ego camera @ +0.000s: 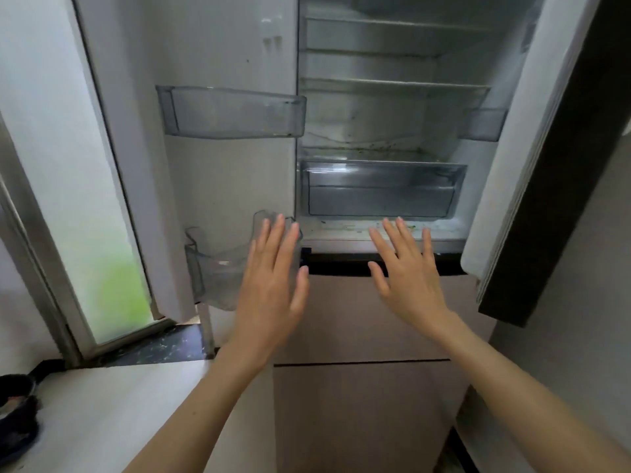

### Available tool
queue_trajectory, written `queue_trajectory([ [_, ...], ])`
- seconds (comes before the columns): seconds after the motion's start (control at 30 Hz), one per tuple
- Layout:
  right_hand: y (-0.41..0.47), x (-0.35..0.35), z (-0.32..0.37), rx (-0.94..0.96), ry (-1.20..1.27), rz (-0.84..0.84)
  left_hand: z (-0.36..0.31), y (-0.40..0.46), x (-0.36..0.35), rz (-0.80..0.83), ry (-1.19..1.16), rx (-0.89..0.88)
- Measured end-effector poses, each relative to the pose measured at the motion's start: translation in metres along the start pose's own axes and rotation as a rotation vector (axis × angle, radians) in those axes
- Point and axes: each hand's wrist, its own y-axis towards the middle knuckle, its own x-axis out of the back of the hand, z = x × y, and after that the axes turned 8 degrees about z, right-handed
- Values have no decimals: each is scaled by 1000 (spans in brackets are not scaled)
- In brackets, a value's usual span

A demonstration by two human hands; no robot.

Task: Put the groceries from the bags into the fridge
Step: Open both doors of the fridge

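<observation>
The fridge stands in front of me with both upper doors swung wide. Its glass shelves hold nothing I can see, and the clear crisper drawer looks bare. My left hand is raised flat with fingers spread, in front of the lower bin of the left door. My right hand is also flat and spread, hovering before the fridge's bottom ledge. Neither hand holds anything. No bags or groceries are in view.
The left door carries an upper clear bin. The dark-edged right door hangs at the right. Brown lower drawers are closed below. A white counter with a dark object lies at the left, by a window.
</observation>
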Motion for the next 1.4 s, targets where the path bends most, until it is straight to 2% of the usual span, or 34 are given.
queue_trajectory([
  [0.13, -15, 25, -84, -166, -243, 34, -45, 38, -49, 156, -83, -70],
  [0.23, -29, 35, -138, -224, -381, 98, -82, 58, -89, 289, -157, -91],
  [0.37, -45, 35, -185, -144, -479, 120, -123, 78, -142, 412, -238, -85],
  [0.57, -65, 36, -224, -15, -511, 23, -168, 103, -196, 528, -305, -69],
  [0.67, -84, 37, -245, -38, -474, -20, -188, 107, -211, 541, -329, -97],
  [0.8, -115, 45, -272, -161, -395, -13, -225, 103, -234, 625, -408, -187],
  [1.0, -135, 61, -311, -401, 83, -3, -291, 106, -271, 722, -609, -297],
  [1.27, -120, 69, -377, -606, 342, 77, -340, 150, -313, 796, -258, -511],
  [1.4, -110, 65, -402, -668, 383, 98, -343, 164, -327, 791, -144, -526],
])
